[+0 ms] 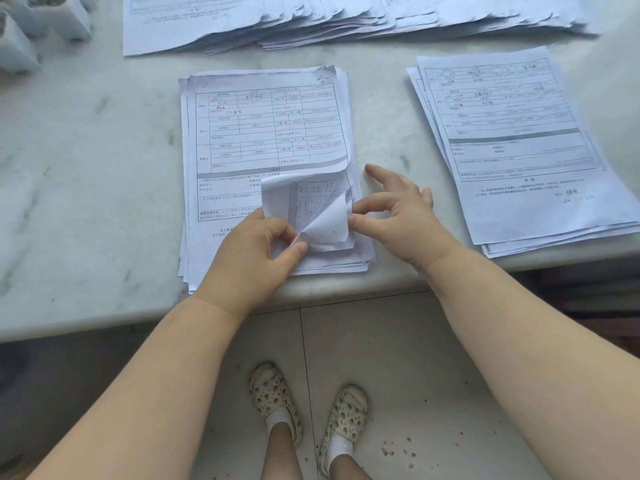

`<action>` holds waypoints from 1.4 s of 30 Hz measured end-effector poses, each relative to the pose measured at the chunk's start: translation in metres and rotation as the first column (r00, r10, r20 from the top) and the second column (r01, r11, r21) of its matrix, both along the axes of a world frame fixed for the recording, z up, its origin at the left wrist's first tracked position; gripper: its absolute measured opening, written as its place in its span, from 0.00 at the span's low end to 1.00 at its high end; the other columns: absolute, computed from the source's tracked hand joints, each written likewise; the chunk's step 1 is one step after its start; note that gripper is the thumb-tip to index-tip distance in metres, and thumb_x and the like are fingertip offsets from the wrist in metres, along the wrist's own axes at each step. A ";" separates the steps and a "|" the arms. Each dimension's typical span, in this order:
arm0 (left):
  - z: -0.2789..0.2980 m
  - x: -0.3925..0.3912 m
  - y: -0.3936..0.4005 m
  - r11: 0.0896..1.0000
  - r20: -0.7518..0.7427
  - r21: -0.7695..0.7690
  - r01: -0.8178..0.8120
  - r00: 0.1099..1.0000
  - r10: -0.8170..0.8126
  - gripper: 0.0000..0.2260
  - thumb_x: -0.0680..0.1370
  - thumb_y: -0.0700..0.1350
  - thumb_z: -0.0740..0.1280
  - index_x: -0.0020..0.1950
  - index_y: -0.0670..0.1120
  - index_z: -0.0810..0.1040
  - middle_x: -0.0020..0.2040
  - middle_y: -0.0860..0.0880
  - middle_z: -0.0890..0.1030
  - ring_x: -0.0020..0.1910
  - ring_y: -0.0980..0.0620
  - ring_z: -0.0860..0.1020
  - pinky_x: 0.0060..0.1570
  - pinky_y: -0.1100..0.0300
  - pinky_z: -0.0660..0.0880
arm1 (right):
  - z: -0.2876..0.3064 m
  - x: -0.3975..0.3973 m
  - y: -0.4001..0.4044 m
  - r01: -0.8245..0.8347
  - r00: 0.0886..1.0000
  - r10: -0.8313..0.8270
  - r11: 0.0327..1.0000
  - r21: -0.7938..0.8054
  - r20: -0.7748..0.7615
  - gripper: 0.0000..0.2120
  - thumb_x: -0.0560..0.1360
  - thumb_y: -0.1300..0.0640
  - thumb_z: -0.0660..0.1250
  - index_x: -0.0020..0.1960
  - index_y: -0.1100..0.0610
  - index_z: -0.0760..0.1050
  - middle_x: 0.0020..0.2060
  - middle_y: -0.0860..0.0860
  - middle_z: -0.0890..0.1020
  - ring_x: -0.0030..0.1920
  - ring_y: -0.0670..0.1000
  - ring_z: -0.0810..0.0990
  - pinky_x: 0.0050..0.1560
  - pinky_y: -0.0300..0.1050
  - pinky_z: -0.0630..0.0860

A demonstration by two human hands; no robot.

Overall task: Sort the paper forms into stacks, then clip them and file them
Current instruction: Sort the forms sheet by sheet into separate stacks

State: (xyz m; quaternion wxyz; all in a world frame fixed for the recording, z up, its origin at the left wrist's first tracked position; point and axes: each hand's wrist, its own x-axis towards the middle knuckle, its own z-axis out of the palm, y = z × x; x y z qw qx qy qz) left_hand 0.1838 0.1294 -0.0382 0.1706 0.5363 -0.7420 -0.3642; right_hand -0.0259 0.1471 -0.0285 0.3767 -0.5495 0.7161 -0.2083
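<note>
A stack of printed paper forms [263, 133] lies in the middle of the marble table, near its front edge. The lower right corners of its top sheets [308, 202] are curled up and folded back. My left hand [252, 251] pinches those lifted corners between thumb and fingers. My right hand [398, 209] pinches the edge of one curled sheet with thumb and forefinger, its other fingers spread. A second stack of forms [516, 147] lies to the right, apart from both hands.
Several overlapping piles of forms [346, 19] are fanned across the back of the table [86, 174]. White containers [31, 26] stand at the back left. The table's front edge runs just below my hands; below it are a tiled floor and my feet.
</note>
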 end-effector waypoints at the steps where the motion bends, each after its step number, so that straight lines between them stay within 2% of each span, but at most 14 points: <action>1: 0.002 -0.001 0.001 1.000 -0.004 0.008 0.006 1.000 -0.006 0.06 0.74 0.46 0.71 0.39 0.48 0.78 0.39 0.58 0.71 0.34 0.67 0.70 0.34 0.73 0.62 | 0.000 0.001 -0.002 0.014 1.000 -0.014 1.000 0.014 0.022 0.09 0.73 0.51 0.71 0.36 0.40 0.77 0.74 0.40 0.62 0.76 0.43 0.50 0.72 0.52 0.29; 3: 0.005 -0.002 0.004 1.000 -0.008 0.015 0.019 1.000 -0.019 0.08 0.71 0.49 0.74 0.44 0.51 0.77 0.42 0.58 0.71 0.37 0.69 0.70 0.36 0.74 0.63 | -0.001 0.002 -0.004 0.031 0.999 -0.032 0.999 0.027 0.030 0.10 0.74 0.51 0.70 0.34 0.44 0.78 0.75 0.40 0.62 0.77 0.43 0.50 0.72 0.53 0.29; 7: 0.002 -0.003 0.013 0.996 -0.059 -0.085 0.008 0.998 -0.013 0.33 0.69 0.43 0.75 0.69 0.60 0.65 0.56 0.62 0.74 0.43 0.62 0.73 0.43 0.78 0.66 | 0.003 0.002 -0.003 0.020 0.998 -0.023 0.999 0.042 0.056 0.11 0.77 0.46 0.66 0.36 0.44 0.80 0.75 0.40 0.61 0.77 0.42 0.49 0.73 0.52 0.29; 10: -0.003 -0.005 0.020 0.986 -0.142 -0.079 -0.150 0.980 0.138 0.43 0.72 0.36 0.69 0.75 0.62 0.49 0.37 0.57 0.75 0.32 0.58 0.73 0.34 0.74 0.67 | 0.012 -0.001 -0.003 0.022 0.988 -0.027 0.999 0.034 0.154 0.13 0.81 0.45 0.58 0.45 0.38 0.80 0.76 0.42 0.59 0.77 0.41 0.50 0.74 0.51 0.29; 12: -0.001 -0.008 0.021 0.967 -0.201 0.020 -0.253 0.947 0.252 0.41 0.73 0.34 0.68 0.77 0.54 0.49 0.35 0.55 0.77 0.34 0.61 0.75 0.39 0.75 0.68 | 0.011 -0.005 -0.001 -0.011 0.990 0.004 0.999 0.046 0.137 0.13 0.81 0.45 0.57 0.51 0.37 0.80 0.77 0.42 0.58 0.77 0.41 0.49 0.74 0.51 0.30; 14: 0.002 -0.015 0.020 0.958 -0.200 0.087 -0.275 0.937 0.287 0.33 0.72 0.33 0.66 0.74 0.52 0.64 0.41 0.55 0.79 0.40 0.60 0.77 0.43 0.77 0.68 | 0.006 -0.007 0.001 -0.081 0.997 0.080 0.994 0.073 0.016 0.09 0.80 0.45 0.60 0.55 0.34 0.76 0.78 0.42 0.54 0.77 0.42 0.47 0.74 0.52 0.30; 17: 0.008 -0.019 0.015 0.968 -0.186 0.078 -0.238 0.950 0.249 0.19 0.68 0.38 0.59 0.53 0.47 0.82 0.44 0.59 0.81 0.48 0.56 0.79 0.51 0.69 0.72 | -0.001 -0.004 0.003 -0.148 0.972 0.163 0.984 0.098 -0.169 0.18 0.76 0.40 0.63 0.66 0.33 0.69 0.79 0.43 0.48 0.78 0.44 0.43 0.74 0.54 0.32; 21: 0.045 0.003 -0.007 0.940 -0.254 -0.014 -0.341 0.911 0.326 0.17 0.71 0.40 0.59 0.55 0.48 0.83 0.45 0.64 0.83 0.48 0.68 0.78 0.50 0.74 0.71 | -0.005 0.009 0.003 -0.120 0.916 0.110 0.993 -0.003 -0.386 0.20 0.72 0.35 0.62 0.63 0.36 0.72 0.75 0.48 0.60 0.75 0.52 0.58 0.72 0.53 0.41; 24: 0.087 0.037 -0.041 0.896 -0.325 -0.164 -0.412 0.880 0.345 0.10 0.74 0.43 0.62 0.49 0.51 0.81 0.37 0.63 0.80 0.39 0.68 0.75 0.42 0.75 0.69 | -0.004 0.015 -0.016 -0.109 0.913 -0.014 0.955 -0.276 -0.407 0.09 0.68 0.47 0.69 0.45 0.49 0.81 0.56 0.53 0.78 0.54 0.60 0.79 0.61 0.50 0.59; 27: 0.137 0.069 -0.090 0.827 -0.419 -0.247 -0.506 0.825 0.379 0.11 0.76 0.44 0.64 0.39 0.59 0.80 0.32 0.59 0.76 0.32 0.65 0.69 0.34 0.68 0.67 | 0.002 0.021 -0.047 -0.107 0.942 -0.029 0.920 -0.378 -0.336 0.10 0.64 0.61 0.78 0.43 0.53 0.81 0.47 0.51 0.80 0.45 0.57 0.80 0.53 0.49 0.70; 32: 0.189 0.100 -0.181 0.565 -0.483 -0.451 -0.691 0.721 0.497 0.09 0.79 0.53 0.63 0.39 0.62 0.75 0.31 0.66 0.75 0.30 0.66 0.70 0.32 0.68 0.65 | -0.007 0.023 -0.087 -0.214 0.937 0.094 0.915 -0.343 -0.335 0.15 0.65 0.58 0.77 0.50 0.49 0.78 0.57 0.52 0.79 0.52 0.58 0.77 0.59 0.47 0.69; 35: 0.185 0.090 -0.235 0.535 -0.479 -0.537 -0.652 0.758 0.443 0.13 0.80 0.52 0.61 0.49 0.45 0.79 0.38 0.66 0.80 0.37 0.75 0.73 0.40 0.77 0.67 | -0.024 0.025 -0.101 -0.276 0.908 0.151 0.917 -0.287 -0.391 0.14 0.70 0.47 0.66 0.56 0.46 0.74 0.62 0.51 0.76 0.59 0.52 0.72 0.65 0.50 0.65; 38: 0.160 0.073 -0.280 0.603 -0.404 -0.650 -0.463 0.882 0.242 0.12 0.80 0.41 0.61 0.60 0.39 0.80 0.51 0.45 0.83 0.47 0.53 0.81 0.53 0.62 0.76 | -0.044 0.025 -0.097 -0.335 0.865 0.203 0.914 -0.228 -0.458 0.19 0.78 0.40 0.54 0.64 0.46 0.71 0.67 0.51 0.74 0.65 0.51 0.71 0.71 0.50 0.56; 42: 0.106 0.048 -0.323 0.688 -0.153 -0.702 -0.182 0.983 0.103 0.18 0.74 0.32 0.58 0.60 0.38 0.80 0.60 0.42 0.80 0.60 0.48 0.78 0.65 0.61 0.70 | -0.060 0.022 -0.091 -0.349 0.841 0.159 0.890 -0.294 -0.517 0.23 0.79 0.37 0.50 0.66 0.46 0.70 0.72 0.51 0.68 0.70 0.51 0.67 0.72 0.50 0.56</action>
